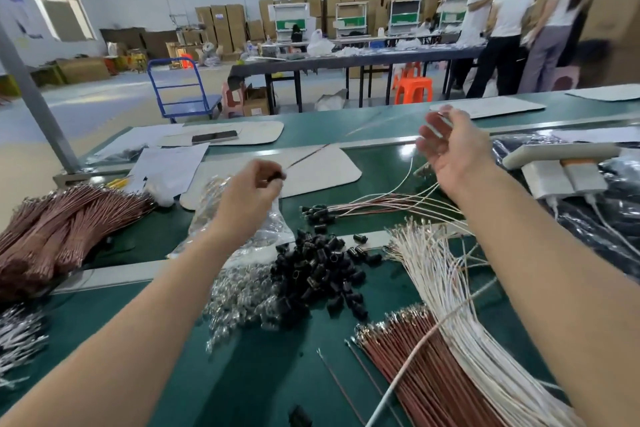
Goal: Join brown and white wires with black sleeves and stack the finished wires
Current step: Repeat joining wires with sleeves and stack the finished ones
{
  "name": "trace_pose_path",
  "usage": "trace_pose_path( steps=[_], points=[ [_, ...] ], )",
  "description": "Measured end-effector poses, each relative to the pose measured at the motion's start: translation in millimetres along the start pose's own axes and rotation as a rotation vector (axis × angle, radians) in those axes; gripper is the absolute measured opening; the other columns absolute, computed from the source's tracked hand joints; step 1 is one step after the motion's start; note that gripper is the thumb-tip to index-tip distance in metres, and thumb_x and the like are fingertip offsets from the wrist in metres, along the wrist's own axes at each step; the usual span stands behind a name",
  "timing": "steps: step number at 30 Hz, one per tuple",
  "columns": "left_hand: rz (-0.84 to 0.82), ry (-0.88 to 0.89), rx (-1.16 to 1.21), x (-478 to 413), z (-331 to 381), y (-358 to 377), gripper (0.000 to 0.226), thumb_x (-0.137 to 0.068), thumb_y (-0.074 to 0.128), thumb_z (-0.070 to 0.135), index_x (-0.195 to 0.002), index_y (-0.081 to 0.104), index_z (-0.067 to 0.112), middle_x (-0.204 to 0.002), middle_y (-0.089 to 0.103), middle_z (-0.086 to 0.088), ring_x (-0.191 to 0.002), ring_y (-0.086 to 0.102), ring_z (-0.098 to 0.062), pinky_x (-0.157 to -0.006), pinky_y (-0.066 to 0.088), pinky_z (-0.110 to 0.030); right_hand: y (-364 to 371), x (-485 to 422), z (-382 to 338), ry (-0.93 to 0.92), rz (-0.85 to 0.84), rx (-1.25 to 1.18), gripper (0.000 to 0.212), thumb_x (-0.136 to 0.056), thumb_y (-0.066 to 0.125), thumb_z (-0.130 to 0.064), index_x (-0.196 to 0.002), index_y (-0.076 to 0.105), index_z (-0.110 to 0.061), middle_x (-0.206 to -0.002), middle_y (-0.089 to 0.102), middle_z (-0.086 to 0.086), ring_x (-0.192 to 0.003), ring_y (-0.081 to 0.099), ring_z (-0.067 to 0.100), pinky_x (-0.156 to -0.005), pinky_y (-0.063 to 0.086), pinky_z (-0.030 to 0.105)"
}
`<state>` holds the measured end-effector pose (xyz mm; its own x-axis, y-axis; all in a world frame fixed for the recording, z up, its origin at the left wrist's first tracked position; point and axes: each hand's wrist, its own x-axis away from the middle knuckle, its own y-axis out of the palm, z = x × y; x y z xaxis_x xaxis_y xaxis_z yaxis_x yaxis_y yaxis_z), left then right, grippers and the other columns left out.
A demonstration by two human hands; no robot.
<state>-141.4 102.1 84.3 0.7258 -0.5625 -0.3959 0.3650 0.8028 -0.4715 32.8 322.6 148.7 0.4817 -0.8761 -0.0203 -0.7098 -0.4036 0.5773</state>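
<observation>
In the head view both bare forearms reach out over the green bench (381,163). The left hand (251,189) is raised above a crumpled clear bag (273,229). Its fingers (266,172) are curled tight, thumb and forefinger pinching a black sleeve (276,176). From the sleeve a brown wire (308,157) runs up and away to the right over a white pad (322,173). The right hand (453,156) is held higher and farther out, with its fingers (429,139) loosely curled. The thumb and forefinger tips close on what looks like a thin white wire (446,120), and motion blur hides how far that wire runs. Below the right hand the finished wires (374,207) lie in a flat stack on the bench, their black-sleeved ends pointing left. Nearer the camera a heap of loose sleeves (322,274) sits between a spill of small shiny metal terminals (242,291) on its left and a fan of white wires (440,274) on its right. A bundle of brown wires (412,360) lies at the lower right, partly under that fan. A much larger brown bundle (52,229) rests at the bench's left edge, with sheets of paper (166,163) beyond it. Past the bench stand a blue trolley (180,87), an orange stool (414,88), a wall of cardboard boxes (225,24) and three people (509,21) at a long dark table (346,61).
</observation>
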Motion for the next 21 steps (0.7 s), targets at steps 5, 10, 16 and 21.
trace_pose_path(
  steps=[5, 10, 16, 21],
  points=[
    [-0.175, 0.032, -0.417, -41.3, -25.3, 63.3, 0.018, -0.100, 0.059, 0.017, -0.116, 0.066, 0.020, -0.115, 0.065, -0.009, -0.105, 0.063, -0.025, -0.098, 0.051, -0.045, -42.7, -37.2, 29.0, 0.263, -0.068, 0.266, 0.036, -0.108, 0.038, -0.019, -0.140, 0.036, -0.002, -0.149, 0.037, 0.028, -0.137, 0.044, 0.037, -0.110, 0.046, 0.040],
    [-0.253, 0.023, -0.603, -52.8, -47.0, 87.4, 0.026, -0.101, 0.059, 0.026, -0.125, 0.065, 0.029, -0.119, 0.071, 0.003, -0.116, 0.062, -0.021, -0.114, 0.034, -0.047, -65.8, -33.8, 57.5, 0.325, -0.042, 0.386, 0.053, -0.107, 0.043, -0.016, -0.153, 0.025, 0.000, -0.145, 0.040, 0.032, -0.130, 0.049, 0.038, -0.113, 0.042, 0.044],
    [-0.273, -0.003, -0.493, -46.7, -39.9, 72.6, 0.039, -0.103, 0.057, 0.027, -0.141, 0.055, 0.016, -0.128, 0.067, -0.005, -0.119, 0.061, -0.023, -0.108, 0.046, -0.046, -52.5, -28.7, 42.7, 0.087, 0.006, 0.557, 0.016, -0.104, 0.044, -0.014, -0.113, 0.058, -0.014, -0.130, 0.061, 0.019, -0.116, 0.063, 0.030, -0.099, 0.054, 0.038],
    [-0.235, 0.098, -0.367, 4.3, -14.0, 51.2, 0.035, -0.102, 0.055, 0.023, -0.135, 0.057, 0.011, -0.122, 0.067, -0.001, -0.111, 0.062, -0.012, -0.104, 0.051, -0.037, -40.1, 0.0, 27.3, -0.070, -0.057, 0.616, 0.022, -0.104, 0.043, -0.013, -0.113, 0.061, -0.020, -0.116, 0.067, 0.007, -0.090, 0.063, 0.015, -0.075, 0.054, 0.026]
  ],
)
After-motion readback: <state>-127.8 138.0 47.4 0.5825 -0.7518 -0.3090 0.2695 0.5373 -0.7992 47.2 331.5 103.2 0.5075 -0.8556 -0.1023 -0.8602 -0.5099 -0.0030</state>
